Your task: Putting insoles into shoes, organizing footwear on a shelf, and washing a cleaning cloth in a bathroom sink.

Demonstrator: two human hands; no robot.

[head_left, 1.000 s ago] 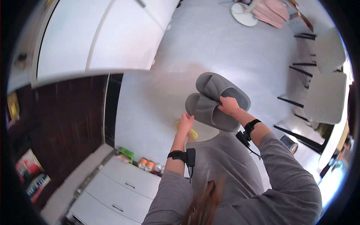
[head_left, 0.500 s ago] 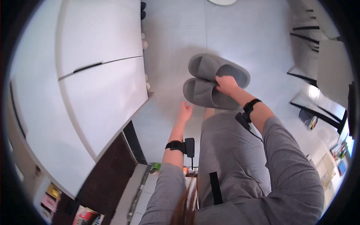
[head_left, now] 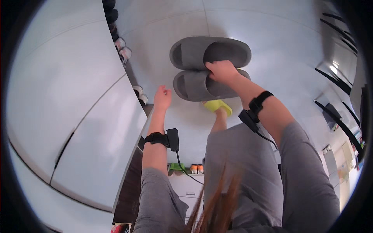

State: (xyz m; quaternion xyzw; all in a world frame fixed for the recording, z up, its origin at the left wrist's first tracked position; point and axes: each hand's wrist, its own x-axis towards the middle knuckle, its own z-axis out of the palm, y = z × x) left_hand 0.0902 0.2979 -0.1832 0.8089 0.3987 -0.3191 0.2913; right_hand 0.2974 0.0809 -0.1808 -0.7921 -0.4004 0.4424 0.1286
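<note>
A pair of grey slippers [head_left: 211, 52] hangs in front of me above the floor, side by side with toes to the left. My right hand [head_left: 223, 72] pinches them together where their inner edges meet; its fingertips are partly hidden inside. To the left of the slippers, my left hand [head_left: 162, 98] has its fingers curled in, with nothing seen in them. It touches neither the slippers nor the cabinet. Below the slippers, one foot wears a yellow-green slipper [head_left: 218, 106]. Each forearm carries a black strap with a small box and cable.
A tall white cabinet [head_left: 97, 136] fills the left side. Along its base stand several shoes, among them white sneakers [head_left: 123, 51]. Black chair legs [head_left: 333, 79] reach in from the right. Orange shoes [head_left: 197, 169] and a green item [head_left: 177, 167] sit near my left elbow.
The grey slippers and my right hand have moved left and farther up in the view. My left hand has shifted left. The view has turned, showing more shoes and the yellow-green slipper.
</note>
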